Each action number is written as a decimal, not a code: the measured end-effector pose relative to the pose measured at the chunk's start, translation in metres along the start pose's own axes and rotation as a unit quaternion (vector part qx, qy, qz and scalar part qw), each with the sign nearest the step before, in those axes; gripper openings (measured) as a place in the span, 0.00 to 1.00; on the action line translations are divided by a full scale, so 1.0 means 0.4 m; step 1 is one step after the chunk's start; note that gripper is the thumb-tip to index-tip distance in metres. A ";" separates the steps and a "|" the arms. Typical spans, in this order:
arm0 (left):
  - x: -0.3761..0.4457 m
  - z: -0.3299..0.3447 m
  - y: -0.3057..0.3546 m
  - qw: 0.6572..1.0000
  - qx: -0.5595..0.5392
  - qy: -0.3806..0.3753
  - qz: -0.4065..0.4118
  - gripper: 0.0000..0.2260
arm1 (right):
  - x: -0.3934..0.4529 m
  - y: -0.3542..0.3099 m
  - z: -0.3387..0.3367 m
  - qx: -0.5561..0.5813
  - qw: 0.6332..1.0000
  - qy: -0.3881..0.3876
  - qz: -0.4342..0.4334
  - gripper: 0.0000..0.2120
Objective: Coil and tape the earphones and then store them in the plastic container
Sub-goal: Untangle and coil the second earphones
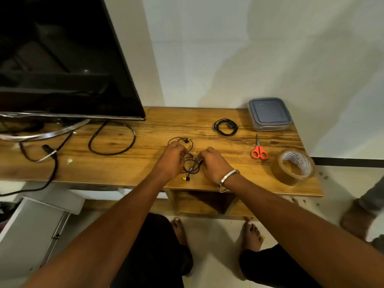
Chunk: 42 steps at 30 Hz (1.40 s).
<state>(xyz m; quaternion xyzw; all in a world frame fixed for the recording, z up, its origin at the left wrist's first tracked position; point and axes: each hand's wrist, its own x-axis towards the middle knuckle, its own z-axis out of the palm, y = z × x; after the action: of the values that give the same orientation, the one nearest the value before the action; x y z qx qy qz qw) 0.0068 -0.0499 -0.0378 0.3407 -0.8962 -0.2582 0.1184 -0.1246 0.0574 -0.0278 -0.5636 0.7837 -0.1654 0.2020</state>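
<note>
A thin dark earphone cable (191, 166) with yellow ends lies in loose loops on the wooden table (145, 159). My left hand (173, 157) grips the cable on its left side. My right hand (212, 162) pinches it on the right, a metal bangle on that wrist. A second black earphone set (225, 127) lies coiled farther back. The plastic container (269, 113) with a grey lid stands closed at the back right corner. A roll of brown tape (294, 166) sits near the right edge, orange-handled scissors (259, 149) beside it.
A large black TV (62, 59) on a metal stand fills the left of the table, with black cables (112, 140) looping in front of it. An open white drawer (31, 225) is at lower left. Another person's foot (361, 221) stands on the floor at right.
</note>
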 end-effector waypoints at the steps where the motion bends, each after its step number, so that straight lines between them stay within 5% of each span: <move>1: -0.018 0.002 -0.005 1.000 -0.005 0.000 -0.005 0.12 | -0.009 -0.004 0.009 0.007 1.000 0.004 0.004 0.17; 10: -0.084 0.026 -0.005 1.000 -0.013 0.008 -0.019 0.12 | -0.038 0.002 0.035 -0.009 1.000 0.010 0.018 0.21; 19: -0.100 0.041 -0.012 0.999 -0.040 0.025 -0.015 0.06 | -0.035 0.017 0.052 -0.028 0.999 0.037 0.000 0.06; 25: -0.101 0.051 0.018 0.999 -0.019 0.034 -0.022 0.09 | -0.048 0.000 0.034 0.129 0.990 0.051 0.025 0.05; 30: -0.096 0.031 0.057 0.992 -0.091 0.089 -0.027 0.05 | -0.062 -0.003 0.015 0.153 0.980 0.116 0.045 0.06; 34: -0.100 0.010 0.073 0.991 -0.126 0.046 0.018 0.04 | -0.061 0.000 -0.008 0.191 0.964 0.165 0.083 0.06; 42: -0.074 -0.026 0.094 0.912 -0.327 0.160 -0.191 0.01 | -0.065 0.019 -0.042 0.289 0.924 0.219 0.122 0.05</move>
<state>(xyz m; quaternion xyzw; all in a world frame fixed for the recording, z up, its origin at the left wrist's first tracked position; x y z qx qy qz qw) 0.0121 -0.0100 -0.0099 0.4841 -0.6488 -0.4966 0.3131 -0.1319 0.0851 -0.0136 -0.3301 0.7895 -0.4779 0.1983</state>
